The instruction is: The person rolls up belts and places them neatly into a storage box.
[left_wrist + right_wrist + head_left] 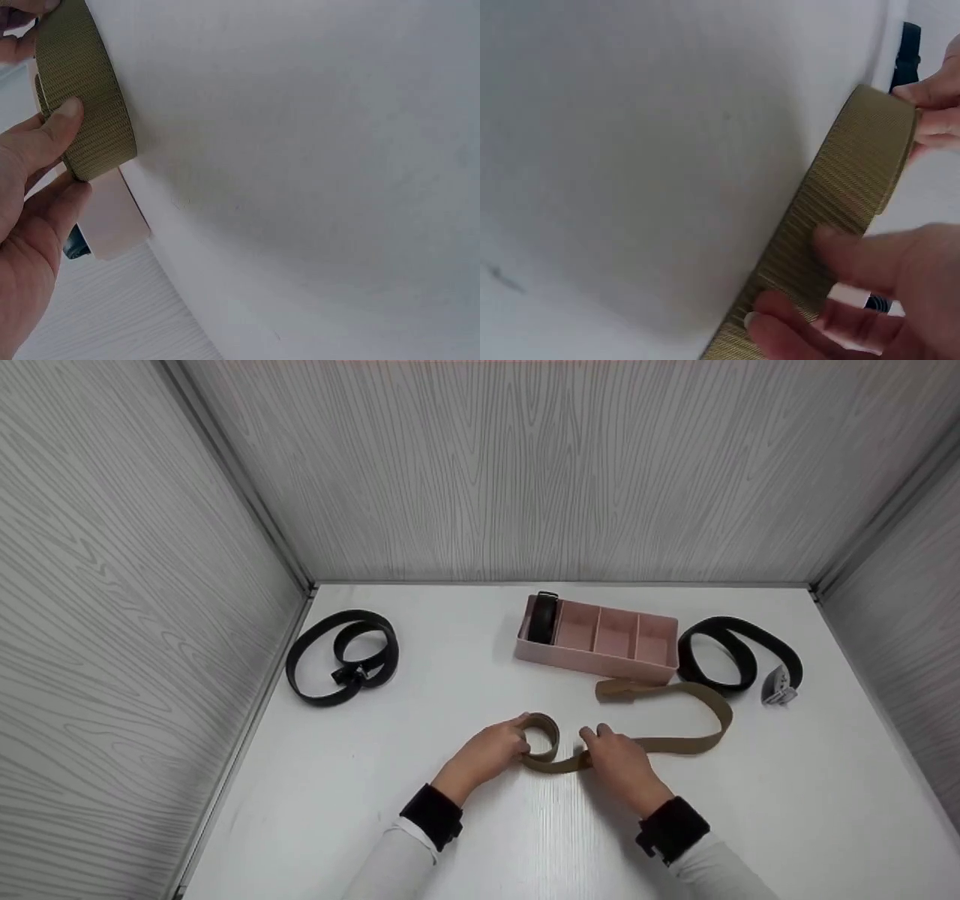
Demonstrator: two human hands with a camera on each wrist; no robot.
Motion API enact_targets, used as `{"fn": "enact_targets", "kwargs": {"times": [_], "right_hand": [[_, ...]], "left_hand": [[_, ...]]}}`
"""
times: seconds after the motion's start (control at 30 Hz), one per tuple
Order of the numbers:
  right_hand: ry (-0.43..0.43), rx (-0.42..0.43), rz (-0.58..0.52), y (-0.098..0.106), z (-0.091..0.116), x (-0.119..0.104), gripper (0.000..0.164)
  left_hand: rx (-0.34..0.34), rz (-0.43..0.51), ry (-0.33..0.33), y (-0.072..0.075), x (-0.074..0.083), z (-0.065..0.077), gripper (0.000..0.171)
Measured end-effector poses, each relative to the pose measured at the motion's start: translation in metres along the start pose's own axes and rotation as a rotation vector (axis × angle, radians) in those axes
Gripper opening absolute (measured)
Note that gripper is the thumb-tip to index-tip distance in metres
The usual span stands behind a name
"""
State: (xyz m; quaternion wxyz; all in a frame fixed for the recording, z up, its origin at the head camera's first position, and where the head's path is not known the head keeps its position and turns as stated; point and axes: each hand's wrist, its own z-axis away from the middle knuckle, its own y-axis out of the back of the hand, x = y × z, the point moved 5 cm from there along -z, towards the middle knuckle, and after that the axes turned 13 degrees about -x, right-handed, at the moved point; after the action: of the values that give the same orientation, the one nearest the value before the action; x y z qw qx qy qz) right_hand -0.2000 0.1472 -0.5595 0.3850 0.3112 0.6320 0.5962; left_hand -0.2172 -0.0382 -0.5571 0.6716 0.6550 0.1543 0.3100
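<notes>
A tan webbing belt (679,745) stands on its edge on the white table, its left part wound into a loose coil. My left hand (491,748) pinches the left side of that coil; the left wrist view shows thumb and fingers (69,112) on the woven strap (90,90). Just right of the coil, my right hand (619,765) holds the strap between thumb and fingers, also visible in the right wrist view (840,262). From there the strap curves right and back, its far end lying near the pink box.
The pink divided box (592,661) stands at the back, a rolled black belt (543,619) in its leftmost compartment. One loosely coiled black belt (315,641) lies at left. Another black belt (742,660) with a silver buckle (780,688) lies right of the box. Walls enclose the table.
</notes>
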Motion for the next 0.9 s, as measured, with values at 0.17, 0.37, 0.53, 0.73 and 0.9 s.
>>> {"fn": "enact_targets", "kwargs": {"times": [0.17, 0.37, 0.53, 0.73, 0.9], "right_hand": [[0.154, 0.026, 0.073, -0.001, -0.002, 0.0, 0.059], [0.176, -0.005, 0.072, -0.002, -0.003, 0.008, 0.056], [0.106, 0.0, -0.01, 0.0, -0.005, 0.021, 0.06], [0.068, -0.02, 0.031, 0.0, -0.008, 0.02, 0.057], [0.143, -0.042, 0.063, -0.005, -0.007, 0.013, 0.052]], "left_hand": [[-0.015, 0.039, -0.117, 0.0, 0.005, 0.002, 0.012], [-0.031, 0.05, -0.146, -0.003, 0.004, 0.002, 0.009], [0.021, 0.069, -0.162, -0.003, 0.001, 0.001, 0.004], [-0.028, -0.035, -0.111, -0.002, 0.004, -0.005, 0.004], [-0.068, -0.059, -0.116, -0.001, 0.008, -0.005, 0.003]]}}
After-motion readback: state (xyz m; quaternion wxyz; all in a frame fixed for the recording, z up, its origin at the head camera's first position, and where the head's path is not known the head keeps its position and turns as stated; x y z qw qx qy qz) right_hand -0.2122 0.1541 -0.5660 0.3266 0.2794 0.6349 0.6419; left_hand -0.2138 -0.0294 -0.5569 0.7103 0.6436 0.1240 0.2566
